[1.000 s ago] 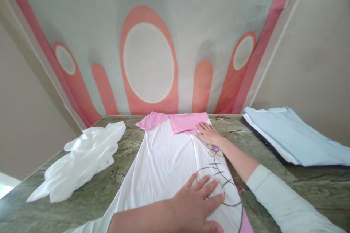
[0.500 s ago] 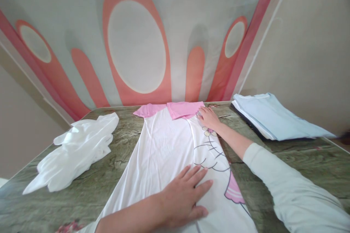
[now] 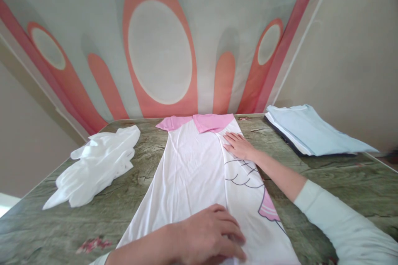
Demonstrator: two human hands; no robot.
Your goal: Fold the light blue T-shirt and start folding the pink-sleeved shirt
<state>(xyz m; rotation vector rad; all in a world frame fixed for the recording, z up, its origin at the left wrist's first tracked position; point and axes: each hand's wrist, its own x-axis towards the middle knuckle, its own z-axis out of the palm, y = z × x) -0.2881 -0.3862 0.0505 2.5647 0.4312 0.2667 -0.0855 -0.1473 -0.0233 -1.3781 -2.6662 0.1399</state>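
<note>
A white dress (image 3: 192, 165) with pink short sleeves lies lengthwise down the middle of the table, its print of dark lines and a pink patch showing along the right side. My right hand (image 3: 239, 146) rests flat on the upper right part of the dress, just below the pink sleeve, fingers stretched out. Over the lower part of the dress is my left hand (image 3: 211, 234), its fingers bent downward and a little apart, the fingertips near the cloth. No cloth shows gripped in either hand. The dress's lower end runs out of view.
At the left lies a crumpled white garment (image 3: 96, 165). A stack of folded clothes (image 3: 314, 130), light blue on top, sits at the right rear. The wood-patterned table (image 3: 149, 149) meets a wall hanging (image 3: 205, 91) at its far edge.
My right hand has slid from the pink sleeve down toward me along the dress's right side. My left hand has moved slightly nearer, and its flat fingers have bent.
</note>
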